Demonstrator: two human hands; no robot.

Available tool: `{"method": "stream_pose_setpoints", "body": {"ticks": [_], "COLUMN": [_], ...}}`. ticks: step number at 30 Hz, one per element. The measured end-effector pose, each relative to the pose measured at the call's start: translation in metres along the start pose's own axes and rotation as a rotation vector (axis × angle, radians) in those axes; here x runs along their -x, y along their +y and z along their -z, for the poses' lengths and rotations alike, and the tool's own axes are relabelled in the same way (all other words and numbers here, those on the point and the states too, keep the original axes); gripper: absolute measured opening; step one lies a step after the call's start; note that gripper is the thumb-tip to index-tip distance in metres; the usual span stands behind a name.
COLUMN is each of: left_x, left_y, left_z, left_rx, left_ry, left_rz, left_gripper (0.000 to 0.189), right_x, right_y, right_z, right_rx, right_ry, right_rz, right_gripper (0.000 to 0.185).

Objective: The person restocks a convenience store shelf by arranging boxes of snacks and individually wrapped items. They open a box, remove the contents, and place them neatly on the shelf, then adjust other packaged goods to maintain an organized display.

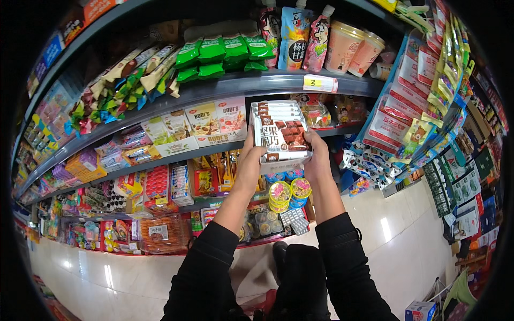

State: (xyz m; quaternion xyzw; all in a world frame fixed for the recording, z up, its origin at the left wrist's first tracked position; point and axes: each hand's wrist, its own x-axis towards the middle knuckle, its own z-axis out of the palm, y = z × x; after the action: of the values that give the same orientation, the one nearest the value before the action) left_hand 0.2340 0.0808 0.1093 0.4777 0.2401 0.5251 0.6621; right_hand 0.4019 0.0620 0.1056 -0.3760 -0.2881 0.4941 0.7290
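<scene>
Between my two hands is an open carton of wrapped chocolate snack bars (281,130), with one large-faced packet lying on top of the others. My left hand (251,162) grips the carton's left side, and my right hand (318,150) holds its right side. The fingers under the carton are hidden. Behind the carton runs a shelf; to its left stand cartons of boxed drink mixes (215,120), and to its right lie clear bags of snacks (313,112). Green packets (225,48) and spouted pouches (295,38) stand on the shelf above.
Round yellow-lidded tubs (280,192) are stacked low, below my hands. Hanging snack packets (401,100) jut out on the right. A clear tub of orange-brown snacks (160,232) sits on the bottom shelf at left. Tiled floor (381,240) surrounds my feet.
</scene>
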Motion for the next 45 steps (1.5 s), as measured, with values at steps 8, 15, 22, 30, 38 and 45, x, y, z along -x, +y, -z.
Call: {"method": "stream_pose_setpoints", "body": {"ticks": [8, 15, 22, 30, 38, 45], "left_x": [-0.049, -0.028, -0.027, -0.051, -0.050, -0.051], "left_y": [-0.040, -0.039, -0.053, -0.045, -0.041, -0.040], "left_z": [0.026, 0.022, 0.035, 0.043, 0.044, 0.038], "left_rx": [-0.136, -0.160, -0.391, -0.997, -1.122, -1.137], "left_ry": [0.091, 0.107, 0.117, 0.187, 0.268, 0.251], "left_rz": [-0.087, -0.207, -0.409, -0.465, -0.468, -0.443], "left_gripper": [0.064, 0.051, 0.085, 0.077, 0.070, 0.067], "right_x": [-0.055, -0.070, -0.078, -0.090, -0.019, 0.014], "right_y": [0.021, 0.030, 0.037, 0.031, 0.072, 0.102], "right_z": [-0.006, -0.018, -0.019, -0.016, -0.001, -0.015], "right_rx": [-0.051, 0.127, -0.014, 0.044, 0.199, 0.706], "right_ry": [0.104, 0.307, 0.213, 0.186, 0.267, 0.256], "right_rz": [0.057, 0.215, 0.173, 0.221, 0.271, 0.455], "right_gripper": [0.042, 0.034, 0.032, 0.032, 0.043, 0.064]}}
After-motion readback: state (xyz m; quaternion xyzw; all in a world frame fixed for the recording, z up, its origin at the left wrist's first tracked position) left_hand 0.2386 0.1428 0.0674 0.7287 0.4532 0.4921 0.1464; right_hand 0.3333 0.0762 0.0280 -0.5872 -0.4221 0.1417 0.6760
